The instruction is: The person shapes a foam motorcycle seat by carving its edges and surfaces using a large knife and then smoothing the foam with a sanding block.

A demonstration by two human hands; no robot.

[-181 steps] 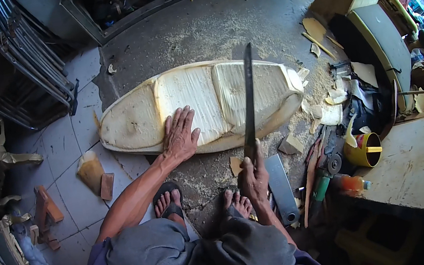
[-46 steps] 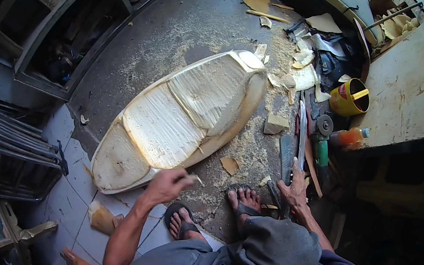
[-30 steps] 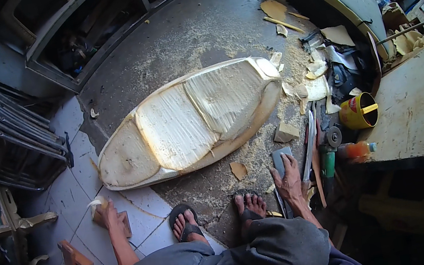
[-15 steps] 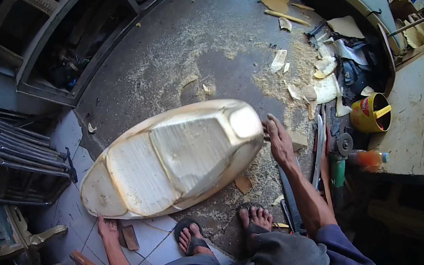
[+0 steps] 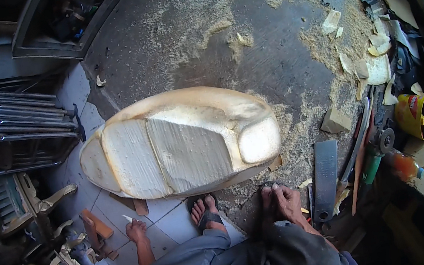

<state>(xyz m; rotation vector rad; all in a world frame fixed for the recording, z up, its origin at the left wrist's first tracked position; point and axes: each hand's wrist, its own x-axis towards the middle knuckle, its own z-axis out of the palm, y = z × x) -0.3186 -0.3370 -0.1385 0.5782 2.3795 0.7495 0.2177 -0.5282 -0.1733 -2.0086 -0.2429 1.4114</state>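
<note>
A cream-coloured foam motorcycle seat (image 5: 186, 145) lies on the floor in front of me, with flat, scraped facets along its upper side. Neither hand touches it. My left hand (image 5: 137, 231) is low beside a wooden hand plane (image 5: 94, 229), its fingers closed on a small white stick (image 5: 127, 218). My right hand (image 5: 289, 204) hangs down by my right foot (image 5: 268, 201), its fingers bunched and partly hidden. Right of it lies a wide, flat metal blade (image 5: 325, 175).
An angle grinder (image 5: 379, 153), an orange bottle (image 5: 405, 166) and a yellow tub (image 5: 415, 117) stand or lie at the right. A foam block (image 5: 335, 120) sits nearer. Foam scraps and crumbs cover the floor. Stacked metal frames (image 5: 23, 115) are at the left.
Both hands have come off the foam seat and drawn back toward me. The seat now rests turned slightly, and the white stick shows in my left hand. The view has shifted.
</note>
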